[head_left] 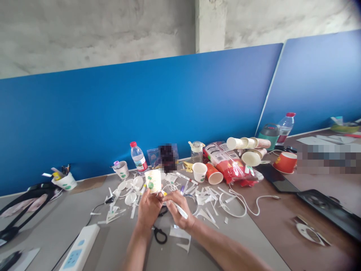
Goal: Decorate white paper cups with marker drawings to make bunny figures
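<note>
My left hand point(149, 209) holds a small paper cup point(153, 181), white with green leaf prints, up above the desk. In my right hand point(179, 211) is a white marker pen point(180, 210), its tip end close to the base of the cup; the exact point of contact is hidden by my fingers. Under my wrists lies a pair of scissors with a black handle point(160, 235). Scraps of cut white paper point(180, 238) are scattered around both hands, and round paper pieces point(130, 198) lie to the left.
Behind my hands stand a water bottle point(138, 159), a paper cup point(200, 172), a tipped orange cup point(214, 174), a glass jar point(196, 152) and red packages point(225, 162). A power strip point(80, 248) lies front left. A white cable point(243, 210) and a phone point(278, 178) are right.
</note>
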A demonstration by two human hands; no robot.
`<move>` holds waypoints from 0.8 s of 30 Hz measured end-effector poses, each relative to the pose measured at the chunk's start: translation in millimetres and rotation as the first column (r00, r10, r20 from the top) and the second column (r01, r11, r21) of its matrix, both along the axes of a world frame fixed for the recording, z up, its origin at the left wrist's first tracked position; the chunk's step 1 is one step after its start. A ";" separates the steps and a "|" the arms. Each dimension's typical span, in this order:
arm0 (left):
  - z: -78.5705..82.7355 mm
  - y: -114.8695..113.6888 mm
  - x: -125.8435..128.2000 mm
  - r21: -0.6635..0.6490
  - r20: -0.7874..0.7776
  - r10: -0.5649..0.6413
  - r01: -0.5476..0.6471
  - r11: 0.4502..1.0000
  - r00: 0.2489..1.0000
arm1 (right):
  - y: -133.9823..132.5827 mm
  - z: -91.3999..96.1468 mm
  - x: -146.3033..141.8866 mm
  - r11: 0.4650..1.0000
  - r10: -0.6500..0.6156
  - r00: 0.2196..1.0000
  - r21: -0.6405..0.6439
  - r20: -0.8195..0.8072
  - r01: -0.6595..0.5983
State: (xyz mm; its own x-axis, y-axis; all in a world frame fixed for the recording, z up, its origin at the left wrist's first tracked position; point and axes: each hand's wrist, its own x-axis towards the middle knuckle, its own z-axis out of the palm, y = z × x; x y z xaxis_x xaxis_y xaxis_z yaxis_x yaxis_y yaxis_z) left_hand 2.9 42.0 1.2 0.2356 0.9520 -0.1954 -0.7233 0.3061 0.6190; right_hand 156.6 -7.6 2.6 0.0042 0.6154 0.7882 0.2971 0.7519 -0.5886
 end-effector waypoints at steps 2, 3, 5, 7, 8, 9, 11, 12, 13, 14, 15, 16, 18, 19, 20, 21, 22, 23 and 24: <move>2.4 -0.6 0.3 -0.010 0.003 0.002 -0.002 1.000 1.000 | -0.3 -0.6 -0.7 1.000 0.007 1.000 -0.001 0.006 -0.007; 3.8 -1.2 0.5 -0.014 0.003 0.003 -0.003 1.000 1.000 | -0.2 -0.9 -0.9 1.000 0.011 1.000 -0.003 0.008 -0.011; 6.7 -3.0 0.9 -0.020 0.002 0.000 0.000 1.000 1.000 | 0.3 -1.6 -1.0 1.000 0.015 1.000 -0.008 0.005 -0.015; 9.6 -4.8 1.2 -0.028 0.001 -0.004 0.004 1.000 1.000 | 0.9 -2.2 -0.7 1.000 0.019 1.000 -0.014 -0.003 -0.019; 10.9 -5.6 1.4 -0.034 0.000 -0.004 0.005 0.999 1.000 | 1.2 -2.5 -0.6 1.000 0.021 1.000 -0.017 -0.006 -0.021; 11.8 -6.0 1.5 -0.040 0.000 -0.004 0.004 0.999 1.000 | 1.4 -2.7 -0.5 1.000 0.024 1.000 -0.021 -0.010 -0.024; 12.8 -6.3 1.7 -0.053 -0.002 0.001 -0.002 0.999 1.000 | 1.6 -3.3 -0.5 0.999 0.029 0.999 -0.025 -0.013 -0.030; 12.9 -6.2 1.7 -0.057 -0.003 0.005 -0.005 0.998 1.000 | 1.6 -3.5 -0.6 0.999 0.032 0.999 -0.027 -0.015 -0.032; 12.6 -6.1 1.6 -0.059 -0.004 0.007 -0.007 0.998 1.000 | 1.7 -3.6 -0.8 0.999 0.035 0.999 -0.029 -0.017 -0.036; 12.3 -6.1 1.5 -0.059 -0.004 0.007 -0.007 0.998 1.000 | 1.8 -3.6 -1.0 0.999 0.037 0.999 -0.032 -0.020 -0.038; 11.9 -6.3 1.3 -0.058 -0.004 0.006 -0.006 0.998 1.000 | 1.9 -3.5 -1.2 0.999 0.039 0.999 -0.034 -0.026 -0.040; 11.6 -6.7 1.0 -0.056 -0.003 0.003 -0.003 0.998 1.000 | 2.2 -3.2 -1.2 0.998 0.039 0.999 -0.039 -0.033 -0.040; 12.0 -8.1 0.6 -0.048 0.004 -0.011 0.011 0.999 1.000 | 3.0 -2.3 -0.8 0.998 0.036 0.998 -0.051 -0.051 -0.038; 12.8 -8.8 0.5 -0.045 0.011 -0.017 0.017 0.999 1.000 | 3.5 -1.7 -0.3 0.998 0.031 0.998 -0.059 -0.063 -0.034; 14.0 -9.6 0.6 -0.043 0.023 -0.022 0.023 0.999 1.000 | 4.0 -1.2 0.4 0.997 0.023 0.997 -0.068 -0.077 -0.028; 15.7 -10.4 0.7 -0.041 0.038 -0.024 0.026 0.999 0.999 | 4.6 -0.8 1.2 0.997 0.012 0.996 -0.079 -0.093 -0.019; 17.6 -11.0 0.9 -0.042 0.054 -0.023 0.025 0.999 0.998 | 5.2 -0.5 2.0 0.996 -0.003 0.994 -0.091 -0.111 -0.007; 19.7 -11.6 1.3 -0.045 0.069 -0.021 0.024 0.999 0.997 | 6.0 -0.5 2.9 0.994 -0.021 0.991 -0.105 -0.131 0.007; 21.8 -12.2 1.6 -0.048 0.082 -0.019 0.023 0.999 0.996 | 6.9 -0.6 3.7 0.992 -0.041 0.987 -0.121 -0.152 0.022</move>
State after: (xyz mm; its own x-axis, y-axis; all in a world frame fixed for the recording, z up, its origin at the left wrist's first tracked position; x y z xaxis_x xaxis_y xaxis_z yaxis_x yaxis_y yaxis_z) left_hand 4.6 29.8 22.9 0.2728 0.9363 -0.2210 -0.7639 0.3505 0.5418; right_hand 160.3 -0.7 1.9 0.1411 0.7017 0.6984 0.2183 0.6660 -0.7133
